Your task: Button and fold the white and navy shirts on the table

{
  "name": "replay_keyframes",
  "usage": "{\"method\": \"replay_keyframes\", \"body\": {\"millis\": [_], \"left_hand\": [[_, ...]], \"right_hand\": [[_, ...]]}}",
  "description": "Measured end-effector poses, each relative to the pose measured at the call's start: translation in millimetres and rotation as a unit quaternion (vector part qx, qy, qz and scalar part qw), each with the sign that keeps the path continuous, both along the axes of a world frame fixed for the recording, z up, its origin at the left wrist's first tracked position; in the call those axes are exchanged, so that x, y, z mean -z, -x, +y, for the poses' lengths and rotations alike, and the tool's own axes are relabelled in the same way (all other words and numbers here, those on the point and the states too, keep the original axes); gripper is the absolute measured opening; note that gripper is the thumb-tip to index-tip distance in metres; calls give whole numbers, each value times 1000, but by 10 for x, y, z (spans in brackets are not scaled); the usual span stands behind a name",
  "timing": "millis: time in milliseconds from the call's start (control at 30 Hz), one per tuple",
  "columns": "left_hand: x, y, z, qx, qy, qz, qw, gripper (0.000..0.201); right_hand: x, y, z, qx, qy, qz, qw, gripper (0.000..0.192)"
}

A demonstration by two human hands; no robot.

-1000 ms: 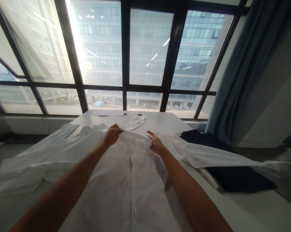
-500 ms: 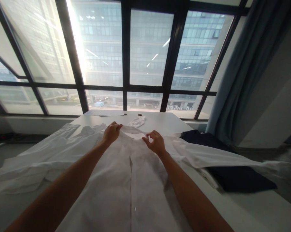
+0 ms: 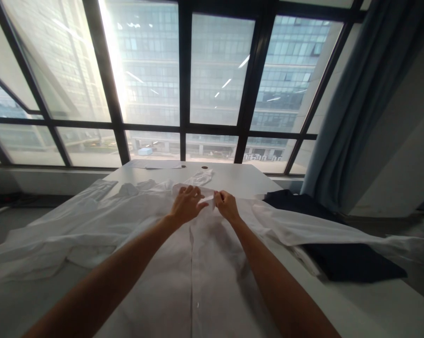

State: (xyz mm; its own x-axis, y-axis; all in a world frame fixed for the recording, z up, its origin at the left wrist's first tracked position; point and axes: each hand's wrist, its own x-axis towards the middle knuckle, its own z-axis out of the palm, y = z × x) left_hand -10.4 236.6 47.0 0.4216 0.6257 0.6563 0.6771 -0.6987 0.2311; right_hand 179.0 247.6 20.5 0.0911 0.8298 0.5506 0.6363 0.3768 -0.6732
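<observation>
- Lying front upward on the table [image 3: 240, 177]: one white shirt [image 3: 217, 277], its body on your side of the collar.
- Collar [image 3: 208, 191]: landmark for all entries; at the shirt's far end, partly covered by your two hands.
- Long axis: from the collar straight back toward you, traced by the front opening [image 3: 191, 239]; the shirt's body lies on the near side of your grip.
- Right hand [image 3: 226, 206]: at the collar's right end, fingertips pressed together, pinching its edge.
- Left hand [image 3: 186, 205]: over the collar's left part, fingers curled on the cloth, thumb apart and toward your right hand; whether those fingers pinch anything, you cannot tell from here.
- Nearness: both hands at the collar; your left is nearer the front opening.
- White sleeve [image 3: 321, 229]: right of the collar, stretched outward across dark folded cloth [image 3: 359, 260].
- Loose white cloth [image 3: 74, 220]: left of the collar, rumpled, spread widely.
- Small crumpled white piece [image 3: 202, 177]: just beyond the collar.
- Curtain [image 3: 342, 131]: beyond the collar, well right; windows [image 3: 215, 70] straight beyond.
</observation>
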Motion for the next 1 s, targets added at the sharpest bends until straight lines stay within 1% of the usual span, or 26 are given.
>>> {"method": "replay_keyframes", "body": {"millis": [33, 100, 167, 267, 333, 400, 467, 533, 600, 700, 800, 867, 900, 967, 1000], "left_hand": [[21, -110, -36, 14, 12, 3, 1000, 25], [69, -276, -57, 15, 38, -3, 999, 22], [123, -353, -22, 6, 62, 2, 998, 20], [205, -344, 66, 1, 69, 30, 997, 19], [250, -315, 107, 3, 66, 41, 997, 16], [276, -306, 119, 18, 69, 41, 997, 14], [272, -315, 110, 41, 75, 30, 996, 12], [228, -303, 98, 68, 81, 11, 994, 9], [143, -220, 108, 91, 86, 0, 992, 8], [-30, 63, 201, 124, 93, 12, 988, 16], [-193, 384, 394, 142, 113, 10, 983, 10], [-267, 504, 554, 137, 122, 7, 983, 10], [-290, 525, 633, 128, 117, 13, 985, 10], [-303, 505, 770, 94, 80, 36, 992, 9], [-290, 477, 820, 67, 53, 48, 995, 5]], "right_hand": [[1, -5, 1, -14, 5, 8, 1000, 38], [10, -26, 10, -33, 7, 11, 999, 35], [25, -61, 25, -37, -9, -5, 999, 31], [37, -114, 39, -11, -35, -73, 997, 28], [33, -129, 34, 15, -28, -135, 990, 27], [22, -122, 23, 39, -16, -181, 983, 26], [11, -104, 19, 53, -13, -194, 980, 26], [7, -101, 25, 62, -15, -172, 983, 27], [16, -126, 39, 65, -18, -133, 989, 30], [49, -200, 80, 64, -21, -89, 994, 35], [72, -235, 202, 65, -15, -53, 996, 39], [52, -200, 348, 59, 11, -3, 998, 40], [29, -165, 434, 50, 33, 35, 998, 40], [-28, -70, 594, 26, 80, 110, 990, 36], [-52, -16, 653, 15, 97, 127, 987, 32]]}}
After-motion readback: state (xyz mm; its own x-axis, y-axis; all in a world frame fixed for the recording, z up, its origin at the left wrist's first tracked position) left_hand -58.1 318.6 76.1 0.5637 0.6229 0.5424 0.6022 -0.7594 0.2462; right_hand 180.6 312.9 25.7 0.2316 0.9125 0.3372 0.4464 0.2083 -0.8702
